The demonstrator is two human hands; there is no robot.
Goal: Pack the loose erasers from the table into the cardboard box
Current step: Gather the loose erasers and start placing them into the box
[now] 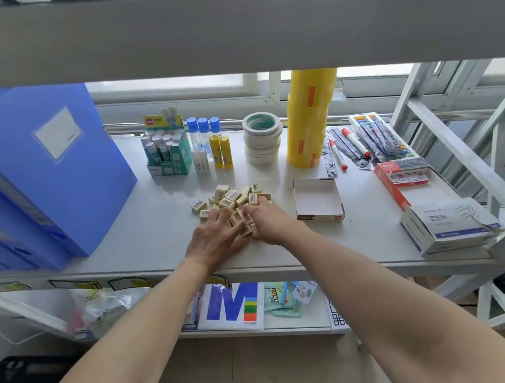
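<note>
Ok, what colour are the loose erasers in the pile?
Pale yellow with small printed labels, the erasers, seen in the head view, the only one.

You could not see the erasers [233,198] under your left hand [215,237] and right hand [268,221]; the fingertips were buried in the pile, so neither grip was clear. At three o'clock, the near wall hid part of the cardboard box [321,217] floor. Eraser label print was too small to read.
</note>
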